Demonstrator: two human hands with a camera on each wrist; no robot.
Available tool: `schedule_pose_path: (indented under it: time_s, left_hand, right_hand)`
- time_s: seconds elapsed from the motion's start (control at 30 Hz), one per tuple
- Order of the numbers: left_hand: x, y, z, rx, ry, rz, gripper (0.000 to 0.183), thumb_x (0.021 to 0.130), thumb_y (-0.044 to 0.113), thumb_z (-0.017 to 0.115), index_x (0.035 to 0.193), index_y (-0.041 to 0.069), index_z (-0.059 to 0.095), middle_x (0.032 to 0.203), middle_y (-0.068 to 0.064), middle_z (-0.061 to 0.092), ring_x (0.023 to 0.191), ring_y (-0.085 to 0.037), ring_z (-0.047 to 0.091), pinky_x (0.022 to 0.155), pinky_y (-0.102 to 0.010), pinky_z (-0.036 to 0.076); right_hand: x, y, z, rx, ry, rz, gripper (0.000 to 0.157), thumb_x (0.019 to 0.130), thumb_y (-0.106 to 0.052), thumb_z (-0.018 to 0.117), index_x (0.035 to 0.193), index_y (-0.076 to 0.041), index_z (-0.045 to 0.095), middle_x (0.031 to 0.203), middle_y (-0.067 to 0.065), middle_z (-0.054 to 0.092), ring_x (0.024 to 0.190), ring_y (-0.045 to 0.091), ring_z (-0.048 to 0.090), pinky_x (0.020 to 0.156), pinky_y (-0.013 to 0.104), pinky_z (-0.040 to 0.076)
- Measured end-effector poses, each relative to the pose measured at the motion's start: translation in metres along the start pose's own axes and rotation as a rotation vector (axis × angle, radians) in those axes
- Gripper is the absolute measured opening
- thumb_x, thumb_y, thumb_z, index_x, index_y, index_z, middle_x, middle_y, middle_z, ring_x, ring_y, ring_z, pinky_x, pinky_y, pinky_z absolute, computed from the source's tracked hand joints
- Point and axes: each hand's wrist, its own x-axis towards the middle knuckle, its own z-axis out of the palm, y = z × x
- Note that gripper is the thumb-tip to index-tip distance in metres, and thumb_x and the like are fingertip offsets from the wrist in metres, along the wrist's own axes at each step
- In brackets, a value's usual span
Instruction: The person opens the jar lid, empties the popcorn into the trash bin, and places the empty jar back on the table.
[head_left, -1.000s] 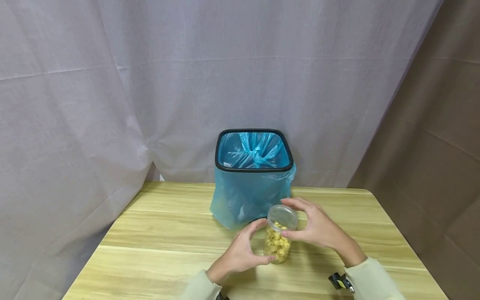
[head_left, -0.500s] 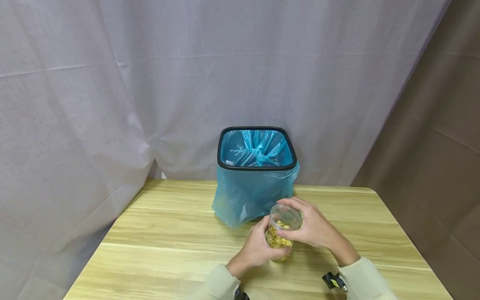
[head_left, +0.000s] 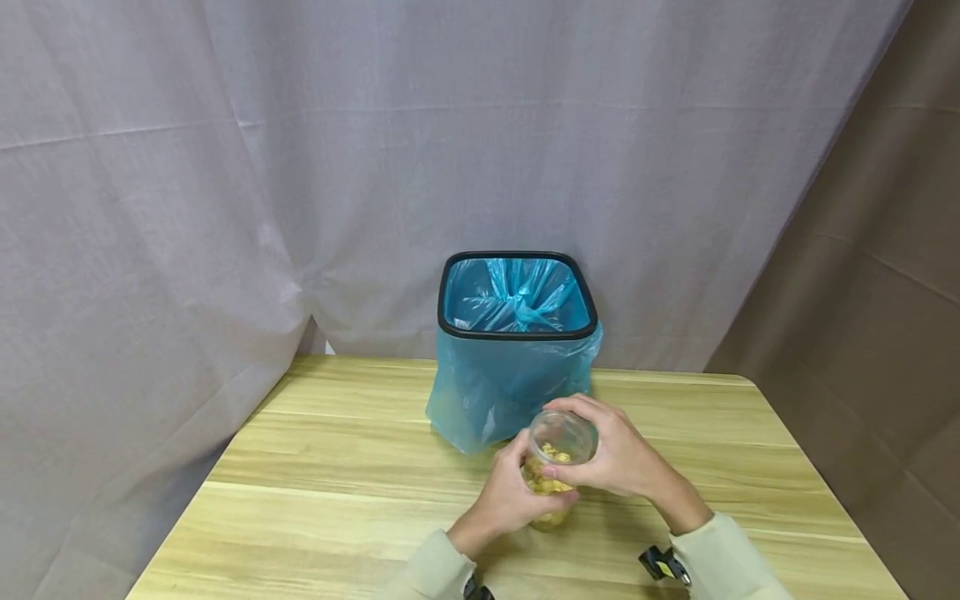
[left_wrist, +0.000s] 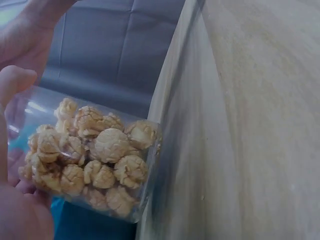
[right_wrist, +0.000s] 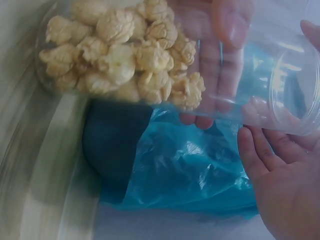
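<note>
A clear plastic jar [head_left: 542,482] of yellowish popcorn [right_wrist: 120,62] stands near the front middle of the wooden table, its base at or very near the surface. My left hand [head_left: 504,497] holds the jar's body, thumb on the near side and fingers behind it. Around the clear lid [head_left: 558,435] at the top, my right hand [head_left: 622,454] has its thumb in front and its fingers at the far side. The right wrist view shows the popcorn filling the lower part of the jar. Parts of the jar are hidden by both hands.
Just behind the jar stands a bin [head_left: 517,337] with a black rim and a blue plastic liner [head_left: 502,392]. A grey curtain [head_left: 450,150] hangs behind the table [head_left: 337,467], and a brown one [head_left: 862,317] hangs at the right.
My left hand has wrapped round the jar's body, from a looser hold a second ago. Over the last half second, jar and right hand have shifted slightly left.
</note>
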Motion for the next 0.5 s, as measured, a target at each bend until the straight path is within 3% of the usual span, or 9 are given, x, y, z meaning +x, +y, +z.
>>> schedule_pose_path:
  time_s: [0.07, 0.27, 0.5]
  left_hand:
    - [-0.002, 0.003, -0.003, 0.009, 0.014, 0.012, 0.078, 0.083, 0.023, 0.089, 0.151, 0.026, 0.050, 0.144, -0.007, 0.065, 0.132, -0.023, 0.063, 0.109, -0.033, 0.054]
    - [-0.007, 0.009, -0.014, 0.055, 0.045, 0.093, 0.075, 0.080, 0.015, 0.090, 0.146, 0.015, 0.055, 0.131, -0.009, 0.071, 0.115, -0.022, 0.072, 0.093, -0.030, 0.062]
    - [-0.014, 0.017, -0.029, 0.243, 0.058, 0.143, 0.078, 0.075, 0.016, 0.091, 0.146, 0.017, 0.057, 0.124, -0.004, 0.074, 0.109, -0.014, 0.072, 0.088, -0.027, 0.062]
  right_hand:
    - [0.001, -0.002, -0.001, 0.001, 0.001, -0.013, 0.069, 0.074, -0.039, 0.096, 0.133, -0.022, 0.066, 0.121, -0.009, 0.071, 0.103, 0.014, 0.069, 0.085, 0.030, 0.059]
    - [0.004, -0.009, -0.001, 0.011, -0.024, -0.032, 0.070, 0.074, -0.041, 0.095, 0.134, -0.021, 0.066, 0.123, -0.009, 0.071, 0.107, 0.012, 0.068, 0.089, 0.031, 0.059]
    - [0.002, -0.019, -0.002, -0.033, -0.085, -0.027, 0.078, 0.076, -0.050, 0.093, 0.139, -0.014, 0.064, 0.128, -0.009, 0.069, 0.112, 0.010, 0.067, 0.090, 0.034, 0.060]
